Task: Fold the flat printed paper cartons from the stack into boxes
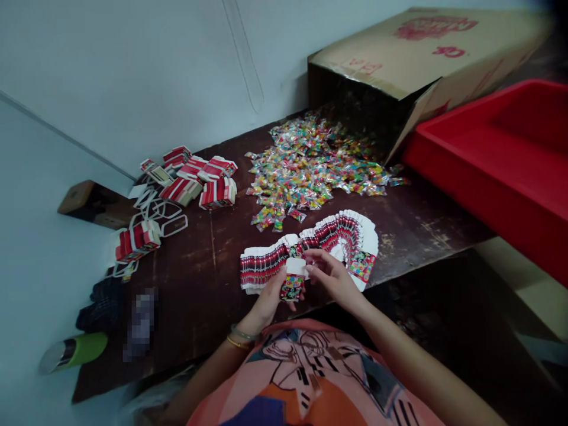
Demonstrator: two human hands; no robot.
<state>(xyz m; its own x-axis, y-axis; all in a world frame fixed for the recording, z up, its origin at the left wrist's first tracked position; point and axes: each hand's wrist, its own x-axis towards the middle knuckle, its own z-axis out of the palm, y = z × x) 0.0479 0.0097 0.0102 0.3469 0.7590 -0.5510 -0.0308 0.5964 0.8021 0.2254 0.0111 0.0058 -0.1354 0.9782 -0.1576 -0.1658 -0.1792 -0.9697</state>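
My left hand (268, 299) and my right hand (332, 277) together hold one small printed carton (293, 283) just above the near edge of the dark wooden table (204, 284). The carton is white at the top with a colourful panel below. Right behind my hands lies a fanned row of flat red, black and white cartons (310, 245), spread from left to right. Farther back sits a heap of small colourful wrapped candies (310, 165).
A big cardboard box (412, 59) lies open on its side behind the candies. A red plastic tray (501, 160) is at the right. Folded red and white small boxes (195, 177) are piled at the back left. A green bottle (73, 352) lies near the left corner.
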